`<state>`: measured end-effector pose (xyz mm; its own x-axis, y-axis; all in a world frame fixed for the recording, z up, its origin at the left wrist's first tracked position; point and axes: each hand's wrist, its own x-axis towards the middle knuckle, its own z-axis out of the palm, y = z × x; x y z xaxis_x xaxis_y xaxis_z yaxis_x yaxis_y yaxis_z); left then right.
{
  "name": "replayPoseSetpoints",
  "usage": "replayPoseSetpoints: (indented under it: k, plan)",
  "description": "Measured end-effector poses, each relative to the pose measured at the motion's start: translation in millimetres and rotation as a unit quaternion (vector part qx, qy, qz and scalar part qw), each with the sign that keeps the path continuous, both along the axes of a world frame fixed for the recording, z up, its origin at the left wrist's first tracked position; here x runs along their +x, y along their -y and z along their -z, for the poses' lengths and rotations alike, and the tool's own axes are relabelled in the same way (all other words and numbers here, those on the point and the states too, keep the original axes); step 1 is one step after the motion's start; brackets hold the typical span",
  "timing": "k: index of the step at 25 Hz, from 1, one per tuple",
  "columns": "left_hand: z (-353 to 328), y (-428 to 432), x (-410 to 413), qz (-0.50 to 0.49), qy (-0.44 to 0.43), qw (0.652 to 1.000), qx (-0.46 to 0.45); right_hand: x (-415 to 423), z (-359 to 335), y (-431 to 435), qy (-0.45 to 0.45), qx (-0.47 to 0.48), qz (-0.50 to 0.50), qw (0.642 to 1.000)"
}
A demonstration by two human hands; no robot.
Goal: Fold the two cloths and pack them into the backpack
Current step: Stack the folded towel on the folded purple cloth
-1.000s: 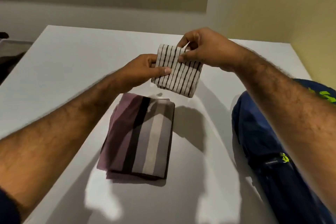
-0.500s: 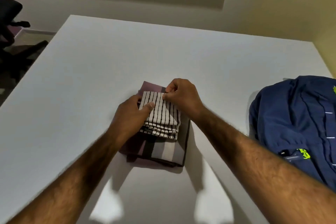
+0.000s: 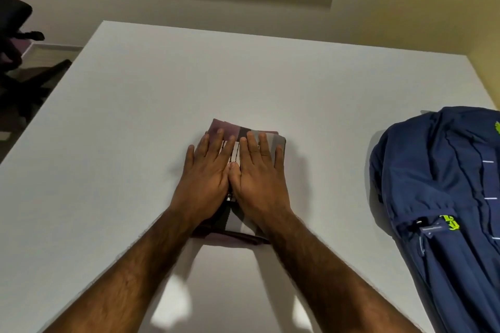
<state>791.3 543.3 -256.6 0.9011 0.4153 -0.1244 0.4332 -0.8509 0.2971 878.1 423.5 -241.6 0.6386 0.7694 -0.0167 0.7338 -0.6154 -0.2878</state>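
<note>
Two folded cloths lie stacked in the middle of the white table (image 3: 135, 116). The lower one is a purple, grey and black wide-striped cloth (image 3: 226, 128). On top sits a small white cloth with thin black stripes (image 3: 234, 153), mostly hidden under my hands. My left hand (image 3: 205, 173) and my right hand (image 3: 257, 173) press flat on the stack side by side, fingers straight, thumbs touching. A dark blue backpack (image 3: 443, 184) with lime-green accents lies on the table's right side, apart from the stack.
A black office chair (image 3: 16, 43) stands off the table's far left corner. Walls rise behind the far edge and along the right edge of the table.
The thin-striped cloth, held in the air a second ago, came down onto the wide-striped cloth. Both hands let go of it and now lie flat on the stack.
</note>
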Motion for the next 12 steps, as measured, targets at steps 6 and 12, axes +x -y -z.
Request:
replayPoseSetpoints:
  k: [6,12]
  plan:
    - [-6.4,3.6,1.5,0.000,-0.030,0.999,0.029,0.7,-3.1,1.1,0.009,-0.012,-0.007,1.000]
    - [-31.1,20.9,-3.2,-0.028,0.007,0.997,0.074,3.1,-32.5,18.4,-0.003,0.045,-0.003,0.999]
